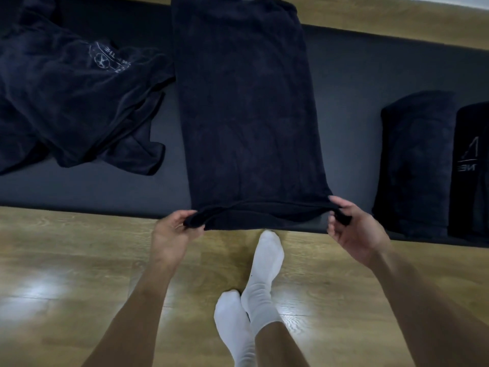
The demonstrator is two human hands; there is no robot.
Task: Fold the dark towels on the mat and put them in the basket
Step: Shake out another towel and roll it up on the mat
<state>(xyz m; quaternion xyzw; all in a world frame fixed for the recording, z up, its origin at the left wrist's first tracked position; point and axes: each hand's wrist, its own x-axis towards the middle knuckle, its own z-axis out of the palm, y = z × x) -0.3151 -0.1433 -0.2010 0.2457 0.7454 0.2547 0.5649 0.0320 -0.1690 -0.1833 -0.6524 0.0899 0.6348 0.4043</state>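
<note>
Your left hand (174, 229) pinches the near left corner of the long dark towel (246, 115), and your right hand (354, 229) pinches the near right corner, each grip closed tight on the cloth. The towel lies flat on the dark mat (349, 102). A messy towel (66, 102) sits to its left, a folded towel (415, 165) to its right
</note>
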